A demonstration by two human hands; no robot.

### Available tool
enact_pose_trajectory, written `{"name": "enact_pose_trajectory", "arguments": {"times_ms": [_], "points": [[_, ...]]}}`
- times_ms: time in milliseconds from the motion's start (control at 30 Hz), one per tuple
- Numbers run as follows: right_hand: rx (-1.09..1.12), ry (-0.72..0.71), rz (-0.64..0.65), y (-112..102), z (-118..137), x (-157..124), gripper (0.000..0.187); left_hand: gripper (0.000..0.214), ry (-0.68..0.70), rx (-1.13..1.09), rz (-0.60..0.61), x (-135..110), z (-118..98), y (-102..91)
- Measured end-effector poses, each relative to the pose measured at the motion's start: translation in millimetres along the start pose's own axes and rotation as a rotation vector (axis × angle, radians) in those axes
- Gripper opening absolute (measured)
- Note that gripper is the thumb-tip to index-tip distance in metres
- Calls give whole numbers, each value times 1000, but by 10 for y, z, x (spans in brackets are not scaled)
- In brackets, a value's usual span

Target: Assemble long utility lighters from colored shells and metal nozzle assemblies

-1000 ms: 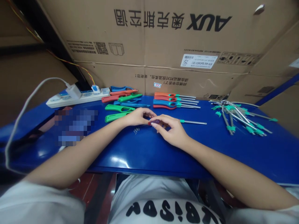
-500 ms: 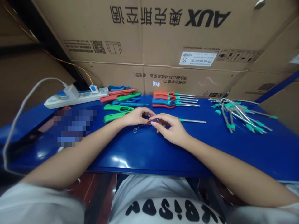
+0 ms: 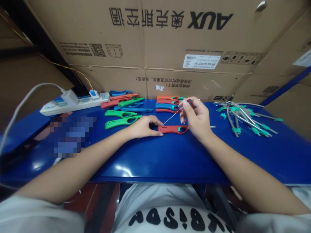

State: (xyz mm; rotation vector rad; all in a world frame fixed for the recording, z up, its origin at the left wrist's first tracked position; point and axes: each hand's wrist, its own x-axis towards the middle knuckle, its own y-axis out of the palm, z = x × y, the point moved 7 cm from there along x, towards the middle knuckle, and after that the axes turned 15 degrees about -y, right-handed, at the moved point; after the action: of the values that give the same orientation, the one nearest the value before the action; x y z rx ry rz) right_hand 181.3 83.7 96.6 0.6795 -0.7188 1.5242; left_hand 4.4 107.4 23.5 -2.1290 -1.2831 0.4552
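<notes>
Pinching a screwdriver [image 3: 178, 110] by its purple-red handle, the right hand [image 3: 198, 118] has thumb and fingers closed together just right of the frame's centre; the tool's thin shaft slants down and left to the left end of a red lighter [image 3: 168, 129] lying flat at mid-frame, contact there being too small to tell. The left hand [image 3: 143, 126] clasps that same end, thumb on the near edge and fingertips on the far edge. Below both hands, a wide strip of blue tabletop [image 3: 170, 161] gives moving room down to its front edge, low in the frame. Above it is tighter: a row of lighters [image 3: 164, 105] lies close by, near the foot of the cardboard wall [image 3: 150, 38]. Green handles [image 3: 119, 122] sit just left, beside the left hand, with red and blue handles [image 3: 109, 104] beyond, towards the white power strip [image 3: 81, 105]. At right, more tabletop separates the right hand from a tangle of green-collared metal tubes [image 3: 265, 127]
</notes>
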Motion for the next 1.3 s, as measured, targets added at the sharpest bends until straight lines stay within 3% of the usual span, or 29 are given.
{"name": "enact_pose_trajectory", "arguments": {"times_ms": [167, 367, 500, 833, 1300], "points": [[-43, 49, -18, -135, -78, 57, 46, 41, 92, 79, -58, -128, -250, 110], [-9, 80, -79, -166, -103, 49, 42, 31, -17, -213, -204, -181, -318, -1], [26, 97, -104, -181, -127, 53, 43, 22, -69, -277, -249, -197, -308, -54], [7, 99, -67, -180, -139, 60, 42, 19, -61, -254, -270, -212, -322, -64], [-42, -12, 43, -141, -86, 75, 43, 16, 16, -186, -266, -201, -323, -27]]}}
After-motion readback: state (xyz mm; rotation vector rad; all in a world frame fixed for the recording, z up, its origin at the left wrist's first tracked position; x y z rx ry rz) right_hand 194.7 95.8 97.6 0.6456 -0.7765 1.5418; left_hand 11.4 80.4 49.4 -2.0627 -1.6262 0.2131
